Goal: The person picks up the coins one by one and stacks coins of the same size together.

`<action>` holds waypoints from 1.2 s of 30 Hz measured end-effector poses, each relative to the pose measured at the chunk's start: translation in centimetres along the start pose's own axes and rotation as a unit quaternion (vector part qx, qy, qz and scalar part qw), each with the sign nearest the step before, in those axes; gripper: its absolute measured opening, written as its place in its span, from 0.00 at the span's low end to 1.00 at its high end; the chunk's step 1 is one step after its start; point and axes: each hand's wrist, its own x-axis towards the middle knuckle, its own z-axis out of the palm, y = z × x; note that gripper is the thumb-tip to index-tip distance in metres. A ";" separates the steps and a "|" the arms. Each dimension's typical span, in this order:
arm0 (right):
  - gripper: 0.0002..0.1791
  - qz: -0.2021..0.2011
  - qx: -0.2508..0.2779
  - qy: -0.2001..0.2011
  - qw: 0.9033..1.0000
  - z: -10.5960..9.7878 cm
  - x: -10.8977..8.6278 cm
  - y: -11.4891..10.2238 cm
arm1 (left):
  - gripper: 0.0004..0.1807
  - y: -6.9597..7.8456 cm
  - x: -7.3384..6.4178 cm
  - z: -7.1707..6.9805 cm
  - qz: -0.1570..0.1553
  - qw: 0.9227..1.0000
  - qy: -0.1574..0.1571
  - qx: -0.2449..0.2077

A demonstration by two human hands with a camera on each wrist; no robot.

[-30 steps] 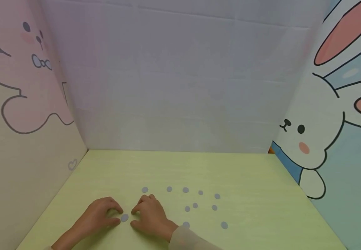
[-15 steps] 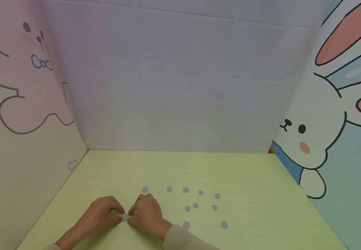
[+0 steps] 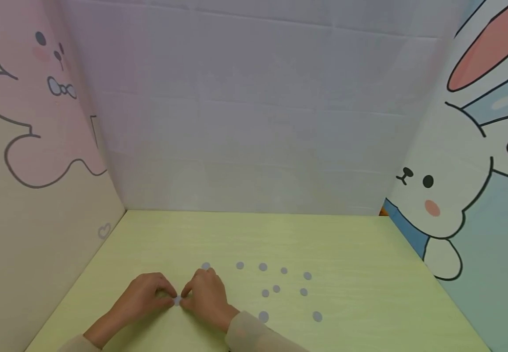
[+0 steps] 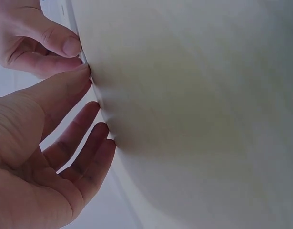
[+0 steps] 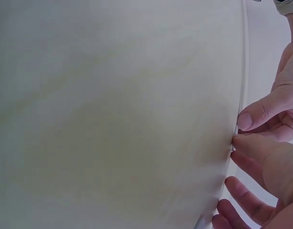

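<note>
On the pale green tabletop [image 3: 183, 239] a small flat grey disc [image 3: 177, 301] lies between my two hands. My left hand [image 3: 148, 296] pinches its left side with thumb and forefinger. From the opposite side, thumb and forefinger of my right hand [image 3: 207, 296] pinch it too. The fingertips partly cover the disc. Seen edge-on in the left wrist view, my left hand [image 4: 55, 143] has its fingertips down at the surface beside the right hand [image 4: 36, 38]. The right wrist view shows the right hand [image 5: 275, 176] close against the left hand [image 5: 279, 105].
Just beyond my right hand another grey disc [image 3: 206, 266] is partly covered. Several more discs lie to the right, among them a larger one [image 3: 263, 317] near my right sleeve [image 3: 254, 332]. A plain cloth [image 3: 254, 112] and printed side panels [image 3: 438, 195] enclose the table.
My right hand has come leftward to the disc, narrowing the gap between the hands. Both hands and the disc have since shifted slightly away from me. The other discs stay put.
</note>
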 end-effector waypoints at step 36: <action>0.19 0.028 0.114 -0.065 0.991 -4.6 3.4 6.1 | 0.07 1.0 1.5 -1.1 -0.040 0.999 -0.007 0.024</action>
